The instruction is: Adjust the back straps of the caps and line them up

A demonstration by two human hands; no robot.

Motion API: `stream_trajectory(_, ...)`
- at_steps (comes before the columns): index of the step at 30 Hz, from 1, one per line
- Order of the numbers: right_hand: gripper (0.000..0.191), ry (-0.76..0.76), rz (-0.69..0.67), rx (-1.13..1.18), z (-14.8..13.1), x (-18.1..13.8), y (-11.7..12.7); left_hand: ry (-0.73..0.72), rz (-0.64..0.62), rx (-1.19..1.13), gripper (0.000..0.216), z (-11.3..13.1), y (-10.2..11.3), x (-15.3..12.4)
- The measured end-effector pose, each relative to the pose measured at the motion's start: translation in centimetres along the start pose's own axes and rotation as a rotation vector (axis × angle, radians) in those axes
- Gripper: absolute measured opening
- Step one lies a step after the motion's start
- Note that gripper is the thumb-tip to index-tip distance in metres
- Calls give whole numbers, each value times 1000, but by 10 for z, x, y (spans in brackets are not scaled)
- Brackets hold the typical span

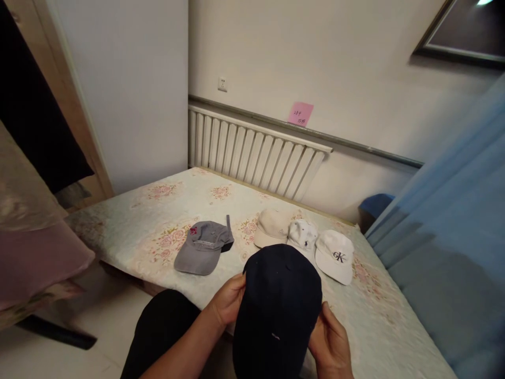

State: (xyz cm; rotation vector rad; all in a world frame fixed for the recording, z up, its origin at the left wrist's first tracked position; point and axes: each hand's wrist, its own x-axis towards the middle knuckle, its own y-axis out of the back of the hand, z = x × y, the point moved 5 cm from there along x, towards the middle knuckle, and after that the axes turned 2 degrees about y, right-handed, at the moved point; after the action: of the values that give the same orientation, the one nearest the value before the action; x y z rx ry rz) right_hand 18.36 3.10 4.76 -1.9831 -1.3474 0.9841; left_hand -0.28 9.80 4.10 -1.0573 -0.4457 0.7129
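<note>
Head view: left hand (228, 301) and right hand (330, 342) each closed on a side of the dark cap (276, 310), held above the bed (130, 226) edge (grey cap (203, 247) nearby). Risk: loose side grips may let it slip floorward.

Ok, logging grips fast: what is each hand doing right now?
Left hand: closed on the dark cap.
Right hand: closed on the same cap.
</note>
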Motion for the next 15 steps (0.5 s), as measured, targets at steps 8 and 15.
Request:
stream_trajectory(8,30,20,63,-46,-19,8,10,45,-105,125,17,3,-6,-3)
stream_trajectory(15,33,96,-13,-201,-35,5,11,77,-153,180,29,11,-27,-6)
